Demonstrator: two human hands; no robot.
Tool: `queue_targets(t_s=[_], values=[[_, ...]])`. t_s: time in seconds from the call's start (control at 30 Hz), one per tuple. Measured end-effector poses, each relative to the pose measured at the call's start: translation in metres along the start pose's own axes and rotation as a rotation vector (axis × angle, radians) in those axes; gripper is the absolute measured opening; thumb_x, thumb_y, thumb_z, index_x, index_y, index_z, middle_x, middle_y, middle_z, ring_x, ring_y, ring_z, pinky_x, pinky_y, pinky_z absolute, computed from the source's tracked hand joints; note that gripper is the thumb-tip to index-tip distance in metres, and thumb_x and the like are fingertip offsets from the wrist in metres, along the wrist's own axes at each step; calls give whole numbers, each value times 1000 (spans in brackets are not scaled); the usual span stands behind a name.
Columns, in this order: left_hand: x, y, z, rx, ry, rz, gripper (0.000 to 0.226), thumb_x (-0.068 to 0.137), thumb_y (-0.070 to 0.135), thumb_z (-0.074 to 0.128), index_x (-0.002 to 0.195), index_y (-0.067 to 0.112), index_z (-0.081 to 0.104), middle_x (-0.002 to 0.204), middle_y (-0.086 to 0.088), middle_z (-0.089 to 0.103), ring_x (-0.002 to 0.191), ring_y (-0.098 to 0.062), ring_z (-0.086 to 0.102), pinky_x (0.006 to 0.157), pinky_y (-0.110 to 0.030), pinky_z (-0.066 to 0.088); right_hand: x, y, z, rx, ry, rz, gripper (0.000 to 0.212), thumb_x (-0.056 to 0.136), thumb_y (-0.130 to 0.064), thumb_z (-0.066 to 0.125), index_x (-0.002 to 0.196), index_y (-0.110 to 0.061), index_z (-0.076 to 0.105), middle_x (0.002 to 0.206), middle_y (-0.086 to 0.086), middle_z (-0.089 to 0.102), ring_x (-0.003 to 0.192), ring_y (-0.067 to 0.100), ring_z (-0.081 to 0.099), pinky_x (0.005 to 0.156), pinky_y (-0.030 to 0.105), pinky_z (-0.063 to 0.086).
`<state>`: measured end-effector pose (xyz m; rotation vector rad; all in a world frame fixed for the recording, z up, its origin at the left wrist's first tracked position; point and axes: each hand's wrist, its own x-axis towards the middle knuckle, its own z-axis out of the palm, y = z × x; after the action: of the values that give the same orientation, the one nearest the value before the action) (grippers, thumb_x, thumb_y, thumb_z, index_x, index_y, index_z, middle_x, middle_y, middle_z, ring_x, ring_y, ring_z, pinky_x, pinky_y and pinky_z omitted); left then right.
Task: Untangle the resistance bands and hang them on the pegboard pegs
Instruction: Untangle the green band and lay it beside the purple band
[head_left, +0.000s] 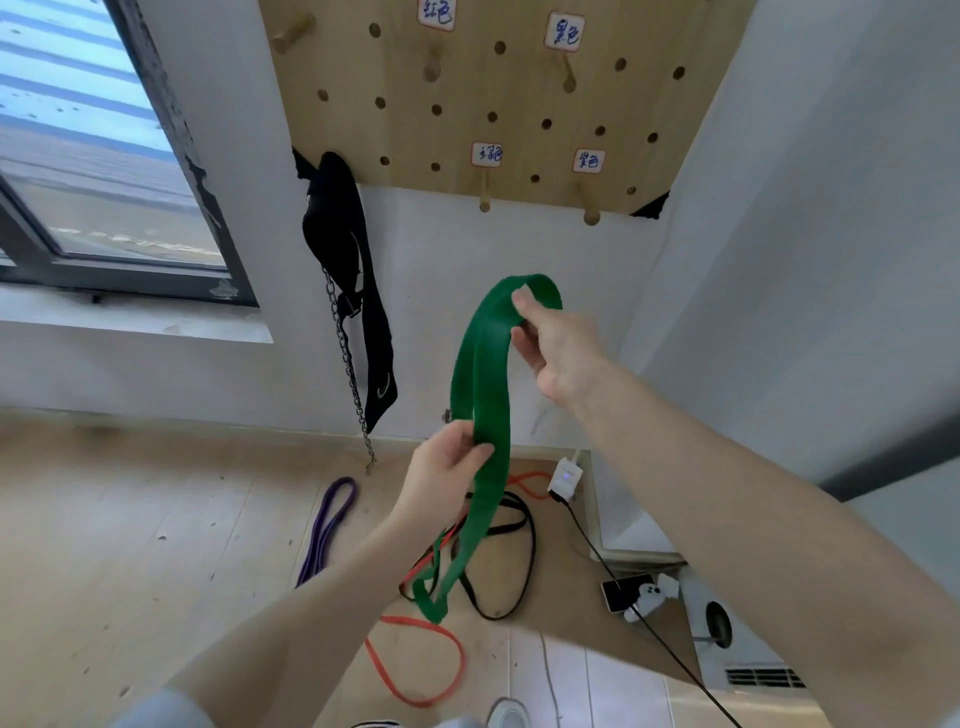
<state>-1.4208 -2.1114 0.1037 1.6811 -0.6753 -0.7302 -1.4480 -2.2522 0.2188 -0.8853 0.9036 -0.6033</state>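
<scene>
A wide green resistance band (480, 374) hangs in a long loop in front of me. My right hand (558, 348) grips its top bend. Lower down, my left hand (449, 467) pinches its side, and the tail droops to the floor. On the floor lie a purple band (327, 525), a black band (519, 551) and a red band (421, 660), the black and red ones overlapping. The wooden pegboard (467, 93) is on the wall above, with labelled pegs such as a lower peg (484, 192) and another lower peg (589, 205), all bare.
A black belt with a metal chain (353, 322) hangs from the pegboard's lower left corner. A window (88, 156) is at the left. A white charger with cable (565, 475), a phone (626, 592) and a white appliance (727, 634) sit at the right on the floor.
</scene>
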Motion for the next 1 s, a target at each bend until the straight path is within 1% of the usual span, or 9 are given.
queue_targets(t_s=[0.07,0.2,0.3,0.43,0.63,0.7,0.83,0.9,1.0], values=[[8,15,-4,-162,76,-37,15,89,4,56,99,9,65,93,-1,72,81,-10,69,75,-25,57,7,2,-6,-30,-81,-69,20,90,-22,58,88,-3,60,85,8,64,73,14,64,65,20,57],[29,41,-6,-397,176,-206,13,92,9,53,88,11,66,88,-7,71,86,-21,68,83,-31,56,3,49,-48,-594,-321,-70,41,97,-38,37,108,-8,61,105,6,67,100,22,62,90,30,47],[36,45,-5,-582,215,-367,14,93,7,52,83,7,61,84,-7,67,80,-18,65,83,-27,54,-6,88,-83,-837,-524,-47,29,91,-22,56,120,-15,56,120,0,63,112,15,59,100,34,45],[32,47,2,-687,134,-406,9,93,5,51,94,2,59,87,-7,67,79,-14,65,66,-19,55,-3,92,-86,-1105,-409,-199,33,88,-10,59,117,-19,47,113,3,63,101,18,61,92,41,50],[32,45,-6,-904,164,-411,31,95,6,46,125,-1,46,102,-11,63,100,-21,60,93,-31,46,-3,69,-76,-1427,-173,-567,14,94,-16,46,107,-13,44,95,12,63,80,27,57,67,38,49],[21,34,-13,-820,128,-511,29,93,9,50,120,-2,49,101,-12,65,96,-21,63,84,-29,49,-4,57,-75,-1416,-83,-681,11,93,-16,46,103,-11,47,92,10,61,75,26,53,60,32,38],[5,22,-26,-75,65,-489,24,86,30,61,85,6,61,77,-6,66,66,-15,60,60,-22,48,-12,40,-67,-1414,-105,-913,16,90,-7,44,105,-8,48,82,1,49,69,25,47,58,31,31],[12,28,-29,135,145,-188,23,85,33,62,96,13,58,89,0,63,78,-12,58,70,-24,47,-17,35,-62,-1373,-132,-994,18,89,-3,43,105,-6,50,81,0,48,69,25,48,59,33,33],[21,51,-24,117,-19,124,37,87,24,60,122,20,49,120,8,57,112,-7,52,99,-28,42,-21,25,-57,-1213,-170,-965,16,90,0,42,102,-7,51,84,5,56,71,26,54,63,37,44]])
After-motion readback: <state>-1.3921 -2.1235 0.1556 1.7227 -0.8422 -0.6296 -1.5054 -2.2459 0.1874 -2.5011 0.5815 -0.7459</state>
